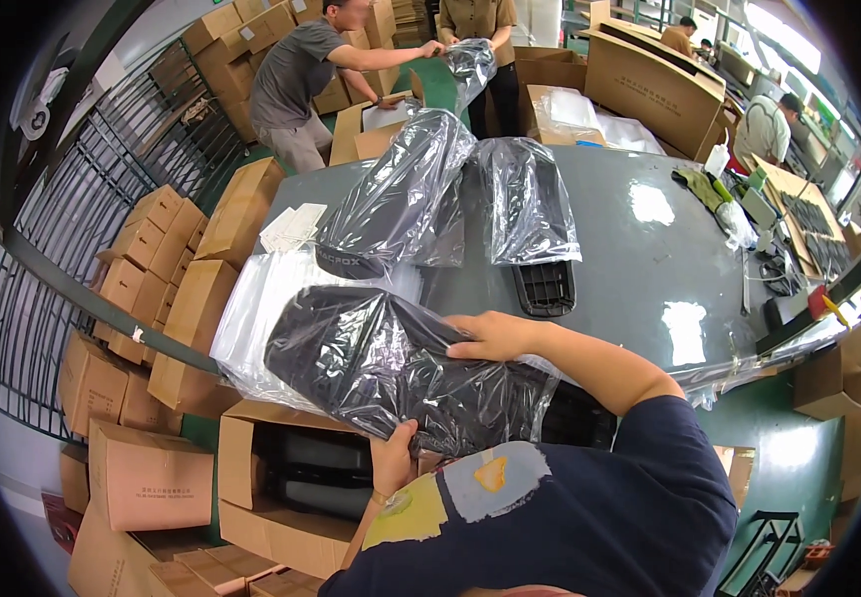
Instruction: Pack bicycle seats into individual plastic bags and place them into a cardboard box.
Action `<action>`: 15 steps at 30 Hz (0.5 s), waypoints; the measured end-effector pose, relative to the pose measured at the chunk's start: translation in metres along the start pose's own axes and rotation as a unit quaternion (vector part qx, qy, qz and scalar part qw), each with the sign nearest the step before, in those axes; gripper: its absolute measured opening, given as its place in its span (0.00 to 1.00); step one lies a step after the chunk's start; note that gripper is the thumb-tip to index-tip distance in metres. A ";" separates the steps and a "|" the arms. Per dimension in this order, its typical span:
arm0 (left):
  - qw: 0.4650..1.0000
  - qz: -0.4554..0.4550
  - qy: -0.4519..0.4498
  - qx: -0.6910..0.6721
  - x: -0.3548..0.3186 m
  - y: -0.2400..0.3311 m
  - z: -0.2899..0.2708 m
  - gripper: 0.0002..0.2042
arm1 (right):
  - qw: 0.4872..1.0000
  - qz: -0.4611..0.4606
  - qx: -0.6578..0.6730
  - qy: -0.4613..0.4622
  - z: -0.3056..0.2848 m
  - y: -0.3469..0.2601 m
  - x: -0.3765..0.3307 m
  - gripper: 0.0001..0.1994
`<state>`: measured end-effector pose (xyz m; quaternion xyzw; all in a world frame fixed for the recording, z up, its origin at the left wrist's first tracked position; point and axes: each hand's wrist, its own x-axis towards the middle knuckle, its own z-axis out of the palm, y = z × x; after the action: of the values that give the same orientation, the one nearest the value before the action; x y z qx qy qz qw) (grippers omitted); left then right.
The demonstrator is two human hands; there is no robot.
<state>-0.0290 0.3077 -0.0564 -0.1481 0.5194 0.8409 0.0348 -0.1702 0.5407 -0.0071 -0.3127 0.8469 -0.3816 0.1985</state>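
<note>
I have a long black moulded part in a clear plastic bag point(390, 373) in front of me, lying across the lower middle of the frame, its rounded end pointing to the left. My right hand point(490, 336) lies flat on top of the bag near its right end, fingers stretched out and pressing on the film. My left hand point(393, 456) comes up from below and pinches the lower edge of the same bag, fingers closed on the plastic.

The bag hangs over the near edge of the grey counter point(639, 259), partly above a stack of flat clear bags point(251, 318) at the left of the counter. Just below it, in the lower left of the frame, an open cardboard box point(291, 488) holds more dark parts.

Further up the counter, in the upper middle, two more bagged black parts point(400, 194) point(530, 199) lie side by side, and a bare black grille piece point(547, 289) sits just below the right one. Brown cartons point(167, 269) are stacked along the left, beside a dark metal railing point(62, 229).

At the top of the frame another person's hand point(434, 47) holds up a clear bag point(470, 65).
</note>
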 end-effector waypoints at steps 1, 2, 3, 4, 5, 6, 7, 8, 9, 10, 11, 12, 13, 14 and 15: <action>1.000 0.020 -0.007 -0.019 -0.004 0.008 0.007 0.27 | 0.998 0.036 0.028 -0.039 -0.001 0.007 -0.014 0.33; 0.998 0.041 -0.013 -0.040 -0.006 0.014 0.012 0.27 | 0.993 0.071 0.055 -0.079 -0.002 0.011 -0.028 0.34; 0.998 0.038 -0.013 -0.040 -0.008 0.020 0.015 0.27 | 0.982 0.095 0.129 -0.098 -0.001 0.009 -0.048 0.33; 0.997 0.057 -0.014 -0.043 -0.009 0.026 0.017 0.27 | 0.971 0.098 0.185 -0.112 0.004 0.019 -0.065 0.32; 0.996 0.075 -0.015 -0.047 -0.007 0.030 0.017 0.26 | 0.961 0.103 0.230 -0.118 0.008 0.023 -0.083 0.31; 0.996 0.084 -0.020 -0.031 -0.004 0.033 0.012 0.24 | 0.950 0.166 0.243 -0.106 0.004 0.011 -0.096 0.31; 0.996 0.080 -0.023 -0.030 -0.002 0.036 0.013 0.24 | 0.934 0.231 0.256 -0.089 0.001 0.003 -0.110 0.31; 0.996 0.083 -0.035 -0.002 0.000 0.041 0.016 0.22 | 0.933 0.234 0.259 -0.086 0.005 0.011 -0.117 0.31; 0.995 0.086 -0.050 0.027 -0.001 0.046 0.023 0.21 | 0.930 0.210 0.293 -0.069 0.010 0.024 -0.126 0.32; 0.995 0.085 -0.043 0.003 -0.001 0.050 0.033 0.16 | 0.926 0.184 0.326 -0.054 0.012 0.026 -0.131 0.33; 0.996 0.081 -0.047 0.007 0.003 0.049 0.033 0.16 | 0.924 0.186 0.330 -0.049 0.015 0.026 -0.140 0.33; 0.995 0.072 -0.059 0.033 0.007 0.047 0.032 0.15 | 0.921 0.182 0.341 -0.050 0.016 0.024 -0.150 0.33; 0.993 0.065 -0.072 0.060 0.012 0.048 0.034 0.13 | 0.918 0.175 0.352 -0.050 0.016 0.023 -0.159 0.34; 0.991 0.076 -0.067 0.092 0.011 0.051 0.044 0.11 | 0.928 0.203 0.305 -0.069 0.022 0.039 -0.169 0.35; 0.990 0.074 -0.075 0.097 0.017 0.050 0.048 0.11 | 0.929 0.188 0.313 -0.062 0.029 0.050 -0.180 0.34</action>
<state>-0.0663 0.3253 0.0013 -0.0420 0.6041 0.7954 0.0253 -0.0418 0.6738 -0.0468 -0.0926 0.7138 -0.5625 0.4068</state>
